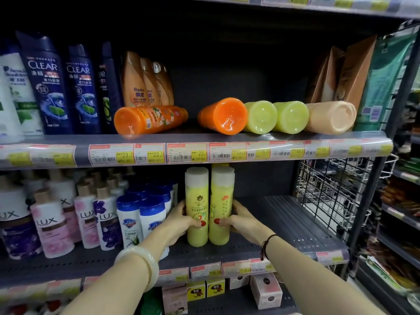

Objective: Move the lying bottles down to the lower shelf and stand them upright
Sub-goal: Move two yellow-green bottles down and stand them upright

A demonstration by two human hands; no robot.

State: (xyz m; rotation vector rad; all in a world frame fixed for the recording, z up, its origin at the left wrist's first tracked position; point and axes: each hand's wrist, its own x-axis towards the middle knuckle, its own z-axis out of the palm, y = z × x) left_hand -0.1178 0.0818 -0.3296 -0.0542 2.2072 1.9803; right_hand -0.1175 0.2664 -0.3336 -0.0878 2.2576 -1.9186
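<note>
Two yellow-green bottles with white caps stand upright side by side on the lower shelf (284, 237). My left hand (181, 220) grips the left yellow bottle (196, 201), and my right hand (238, 220) grips the right yellow bottle (222, 198). On the upper shelf (68, 138) several bottles lie on their sides: an orange bottle (147, 119) lengthwise, a second orange bottle (223, 115), two light green bottles (261, 117) (292, 117) and a peach bottle (331, 118), bottoms facing me.
Dark blue Clear bottles (47, 87) and orange Rejoice bottles (136, 83) stand on the upper shelf's left. Lux bottles (50, 223) and blue-capped white bottles (131, 221) fill the lower shelf's left. A wire grid (329, 189) closes the right side. Small boxes (266, 289) sit below.
</note>
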